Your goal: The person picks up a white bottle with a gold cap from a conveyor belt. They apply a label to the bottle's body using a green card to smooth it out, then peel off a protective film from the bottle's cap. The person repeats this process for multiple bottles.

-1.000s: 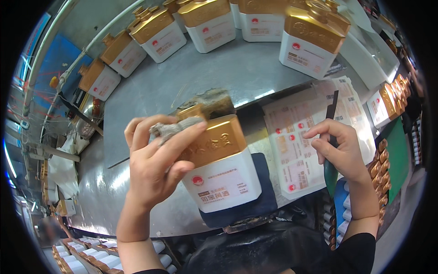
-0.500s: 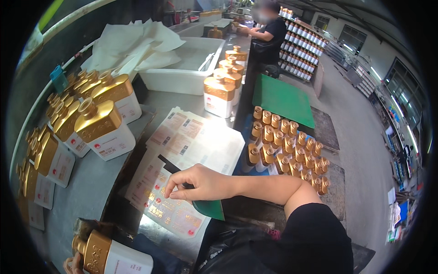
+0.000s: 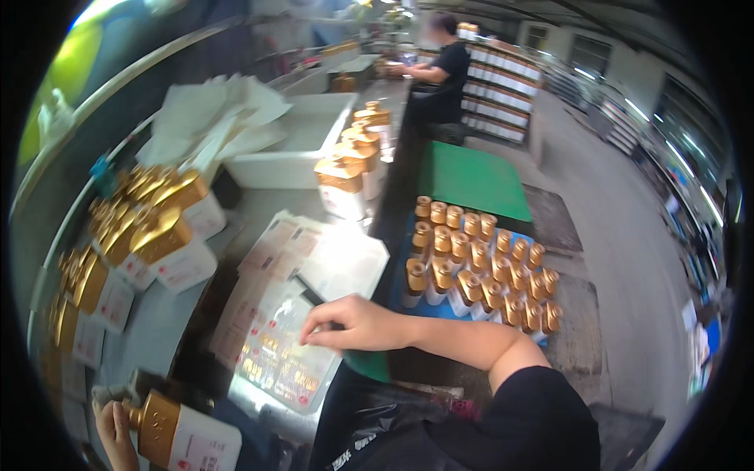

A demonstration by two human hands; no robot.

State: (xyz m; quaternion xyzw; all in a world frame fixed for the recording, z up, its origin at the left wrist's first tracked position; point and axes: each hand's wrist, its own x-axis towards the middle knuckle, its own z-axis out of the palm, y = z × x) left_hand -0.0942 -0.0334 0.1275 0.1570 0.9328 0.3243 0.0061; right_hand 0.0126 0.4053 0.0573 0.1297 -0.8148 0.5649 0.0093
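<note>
At the lower left, my left hand grips a gold-and-white bottle by its neck end. The bottle lies on its side over a dark block, its white printed side facing up. My right hand hovers low over printed sheets, its fingers curled around a dark flat strip. A green piece shows below that wrist; whether it joins the strip I cannot tell. Nearest that hand is a clear sheet with gold and red prints.
Several gold-shouldered bottles stand at the left, more beside a white tub with crumpled paper. Rows of bottles fill a blue surface at the right, near a green board. Another person works farther back.
The view has tilted and shifted slightly. My right hand has moved a little to the right over the sheets. More of my left hand shows, still holding the bottle.
</note>
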